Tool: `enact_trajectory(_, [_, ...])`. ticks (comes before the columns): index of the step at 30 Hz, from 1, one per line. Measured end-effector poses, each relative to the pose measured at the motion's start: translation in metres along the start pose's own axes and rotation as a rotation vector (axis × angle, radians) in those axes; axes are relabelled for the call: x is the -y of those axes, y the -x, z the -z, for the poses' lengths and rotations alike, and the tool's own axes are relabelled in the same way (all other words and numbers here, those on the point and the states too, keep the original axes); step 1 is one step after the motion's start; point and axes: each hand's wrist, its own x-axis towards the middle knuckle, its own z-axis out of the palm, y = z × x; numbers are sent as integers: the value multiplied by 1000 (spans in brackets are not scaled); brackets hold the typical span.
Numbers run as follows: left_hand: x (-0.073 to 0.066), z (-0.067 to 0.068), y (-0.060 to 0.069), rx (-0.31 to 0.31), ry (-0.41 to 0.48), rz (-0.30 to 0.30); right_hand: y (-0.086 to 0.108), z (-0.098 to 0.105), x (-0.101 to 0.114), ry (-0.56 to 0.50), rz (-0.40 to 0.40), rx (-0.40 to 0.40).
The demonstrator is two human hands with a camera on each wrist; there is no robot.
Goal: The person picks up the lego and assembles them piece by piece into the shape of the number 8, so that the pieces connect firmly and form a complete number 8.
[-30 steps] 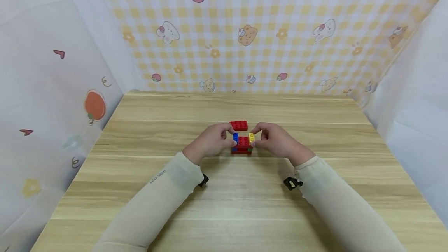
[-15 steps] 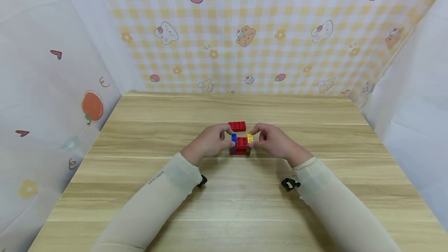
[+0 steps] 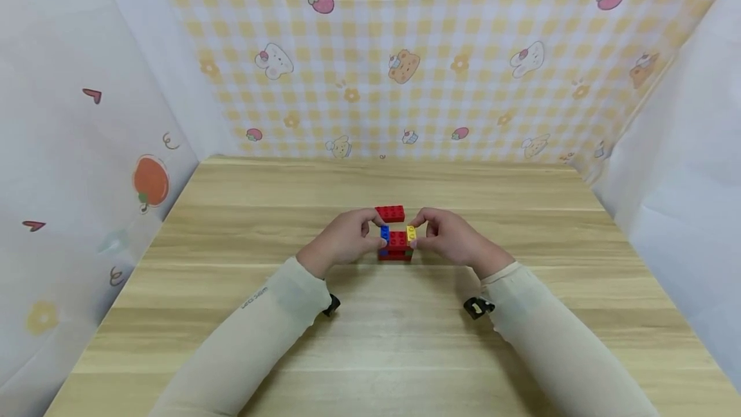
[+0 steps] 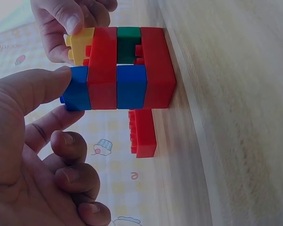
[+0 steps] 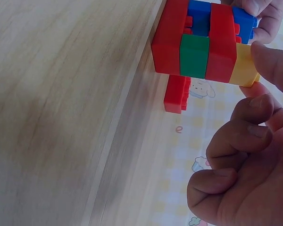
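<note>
A stack of toy building bricks stands on the table, with a red brick at the bottom. Above it are a blue brick on the left and a green brick on the right, then a second red brick. On top, my left hand pinches a small blue brick between thumb and index finger at the left end. My right hand pinches a small yellow brick the same way at the right end. Both small bricks sit against the upper red brick.
Behind the stack lies a loose red brick, studs up. The wooden table meets a checked cloth backdrop at its far edge. White cloth hangs at the left and right sides.
The head view has tilted and shifted slightly, so everything sits a little lower and further left. Both hands keep their pinch on the small bricks; the stack has not visibly changed.
</note>
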Motion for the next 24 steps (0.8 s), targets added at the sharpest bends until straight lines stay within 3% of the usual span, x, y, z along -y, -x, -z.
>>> enact_trajectory(17, [6, 2, -2, -1, -15, -30, 1, -1, 0, -3, 9, -1])
enact_trajectory(24, [13, 7, -2, -19, 51, -29, 2, 0, 2, 1, -12, -3])
